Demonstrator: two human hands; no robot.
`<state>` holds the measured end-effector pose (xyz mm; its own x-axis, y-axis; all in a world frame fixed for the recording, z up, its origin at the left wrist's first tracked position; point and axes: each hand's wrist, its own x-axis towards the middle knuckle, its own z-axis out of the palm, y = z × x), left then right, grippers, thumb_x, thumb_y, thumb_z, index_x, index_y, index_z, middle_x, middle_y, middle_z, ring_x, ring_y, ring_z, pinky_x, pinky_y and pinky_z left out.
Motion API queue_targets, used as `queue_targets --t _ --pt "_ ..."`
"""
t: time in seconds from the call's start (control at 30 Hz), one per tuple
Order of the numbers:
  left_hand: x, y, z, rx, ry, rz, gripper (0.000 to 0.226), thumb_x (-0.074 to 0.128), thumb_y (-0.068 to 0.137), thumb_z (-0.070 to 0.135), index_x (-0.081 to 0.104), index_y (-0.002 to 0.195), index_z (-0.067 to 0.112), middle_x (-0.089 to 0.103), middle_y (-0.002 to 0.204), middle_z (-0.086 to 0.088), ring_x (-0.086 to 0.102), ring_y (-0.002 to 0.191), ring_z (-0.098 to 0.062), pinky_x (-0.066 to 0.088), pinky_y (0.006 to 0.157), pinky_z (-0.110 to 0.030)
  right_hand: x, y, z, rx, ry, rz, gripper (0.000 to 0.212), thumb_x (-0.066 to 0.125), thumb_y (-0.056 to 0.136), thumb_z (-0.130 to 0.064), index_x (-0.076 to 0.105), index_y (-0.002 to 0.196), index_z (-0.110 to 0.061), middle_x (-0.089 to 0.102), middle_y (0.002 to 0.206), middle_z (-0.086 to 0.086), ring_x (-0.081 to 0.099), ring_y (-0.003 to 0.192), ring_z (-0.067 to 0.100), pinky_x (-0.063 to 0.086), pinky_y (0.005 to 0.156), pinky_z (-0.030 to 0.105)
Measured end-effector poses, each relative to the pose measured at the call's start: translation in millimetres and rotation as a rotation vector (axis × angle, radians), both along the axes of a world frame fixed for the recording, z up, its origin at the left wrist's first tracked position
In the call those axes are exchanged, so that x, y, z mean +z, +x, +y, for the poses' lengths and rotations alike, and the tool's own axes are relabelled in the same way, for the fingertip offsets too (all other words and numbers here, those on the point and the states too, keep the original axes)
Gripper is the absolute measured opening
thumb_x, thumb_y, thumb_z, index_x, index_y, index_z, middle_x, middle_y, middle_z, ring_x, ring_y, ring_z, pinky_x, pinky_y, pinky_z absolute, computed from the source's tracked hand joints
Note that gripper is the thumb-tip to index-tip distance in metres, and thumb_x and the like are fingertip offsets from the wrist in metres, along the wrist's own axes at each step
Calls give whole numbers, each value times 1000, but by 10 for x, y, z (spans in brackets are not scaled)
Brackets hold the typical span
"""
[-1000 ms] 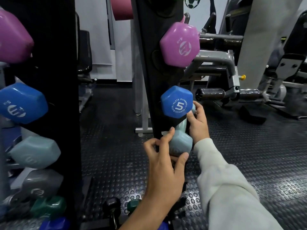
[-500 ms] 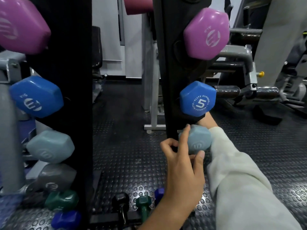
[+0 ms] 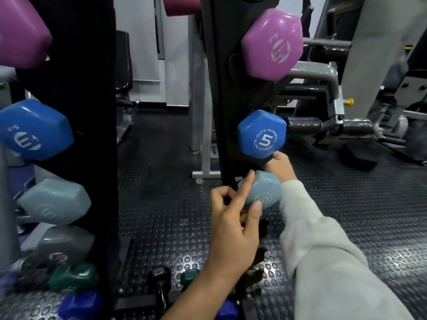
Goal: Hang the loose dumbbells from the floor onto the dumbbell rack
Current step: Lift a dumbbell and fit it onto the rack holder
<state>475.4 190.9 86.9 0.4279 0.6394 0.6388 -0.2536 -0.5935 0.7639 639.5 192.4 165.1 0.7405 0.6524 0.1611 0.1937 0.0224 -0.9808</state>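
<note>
A pale blue dumbbell [image 3: 263,192] sits level against the black rack post [image 3: 217,88], just under the blue "5" dumbbell [image 3: 262,135]. My left hand [image 3: 233,218] holds its near head between index finger and thumb. My right hand [image 3: 280,166] reaches behind that head and grips the handle, which is hidden. A purple dumbbell [image 3: 272,45] hangs higher on the same post. On the floor by the rack's foot lie a black dumbbell [image 3: 159,273], a green one [image 3: 189,276] and a dark blue one [image 3: 227,310].
A second black post [image 3: 76,112] on the left carries several dumbbells: purple, blue [image 3: 34,130], pale blue [image 3: 55,199], grey, green. Grey gym machines [image 3: 335,107] stand at the right rear. The floor is black studded rubber [image 3: 358,215].
The pale blue dumbbell went from tilted to level and moved up against the post under the blue one. Both hands followed it, and the view closed in on the rack.
</note>
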Motion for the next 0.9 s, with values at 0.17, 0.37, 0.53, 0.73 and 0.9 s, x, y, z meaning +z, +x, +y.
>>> queue_targets --t 0.17,0.37,0.53,0.73,0.9 --pt "89 -93 289 86 -162 -198 31 54 103 42 70 117 20 64 97 9 63 83 -11 52 70 -33 -76 -92 -242 -281 160 54 12 63 94 -13 72 89 -19 71 77 1 63 72 14 54 70 35" --pt "338 147 776 -208 -367 -57 113 53 68 98 38 151 22 56 141 1 55 131 -6 42 111 -25 -153 -713 -649 -567 145 -281 10 63 97 -31 61 90 -24 65 83 -9 59 74 -5 44 71 14" --pt "415 304 970 -449 -353 85 125 78 62 83 23 158 24 50 152 5 51 138 -3 44 112 -26 -305 -1153 -785 -507 66 -619 38 73 87 -38 60 117 -19 51 111 -3 58 92 2 48 73 12" --pt "295 271 1047 -540 -318 128 73 72 87 32 33 149 25 58 138 11 59 122 8 48 99 -17 -297 -1276 -668 -486 -185 -740 71 70 85 -57 41 136 -17 37 131 -3 58 103 19 44 77 28" --pt "253 333 1112 -407 -249 200 105 80 71 72 35 156 30 56 148 4 52 138 -10 42 118 -46 -364 -1234 -513 -526 -270 -819 71 62 92 -52 37 138 -4 35 134 11 64 90 42 39 67 30"
